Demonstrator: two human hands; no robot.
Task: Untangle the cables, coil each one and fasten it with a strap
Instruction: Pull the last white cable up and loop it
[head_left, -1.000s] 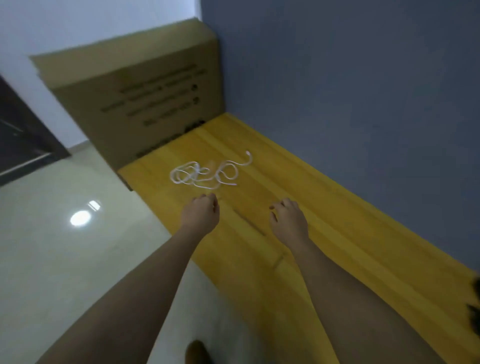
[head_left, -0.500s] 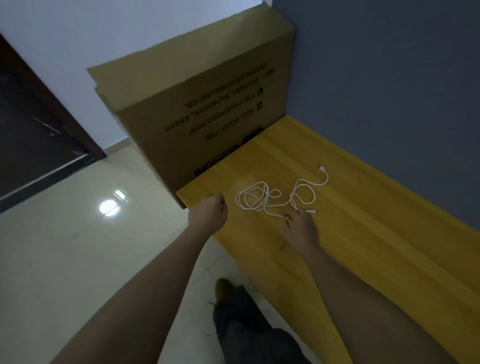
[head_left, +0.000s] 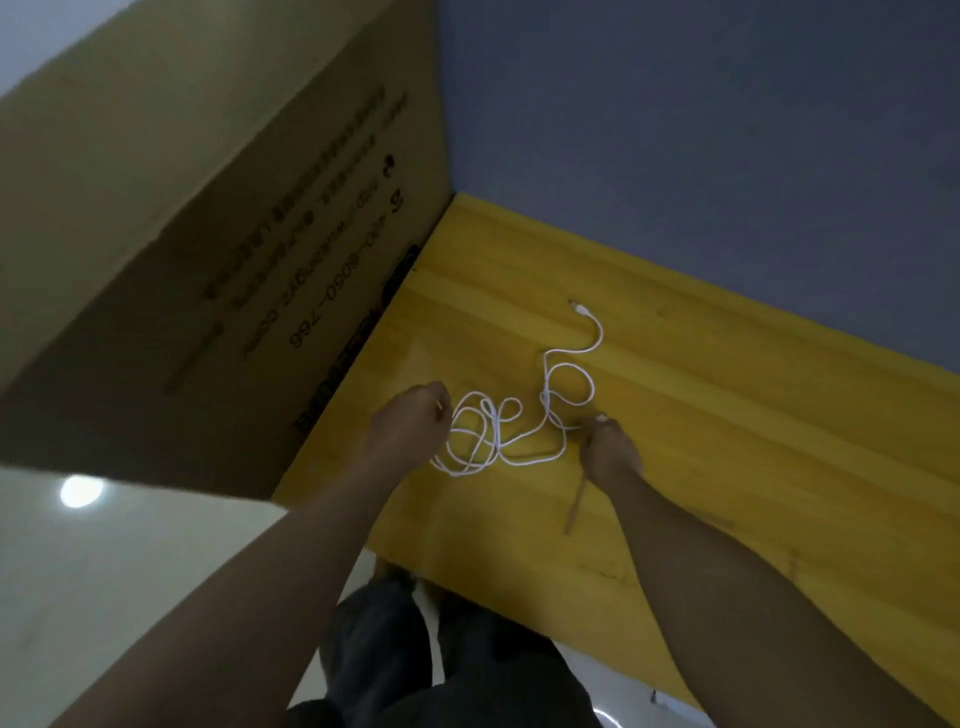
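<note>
White cable (head_left: 519, 415) lies in a loose tangle on the yellow wooden table (head_left: 727, 415), and both hands are at it, one to either side. The left hand (head_left: 410, 415) is curled at the left edge of the loops, with something small and pale showing at its fingertips; I cannot tell whether it pinches a strand or merely touches the tangle. The right hand (head_left: 608, 449) sits at the near right of the tangle, fingers bent down on the end of the cable there, apparently pinching it by the plug; that looks like a way to find one free end before pulling anything through. The far plug (head_left: 579, 309) lies apart from the loops, towards the grey-blue wall (head_left: 727, 130), so that end is already free. No strap is visible to me.

A thin pale stick-like mark (head_left: 574, 501) runs along the table below the right wrist; I cannot say what it is. A large cardboard box (head_left: 208, 234) with printed text stands against the table's left end, and a pale glossy floor (head_left: 104, 571) spreads below it.
</note>
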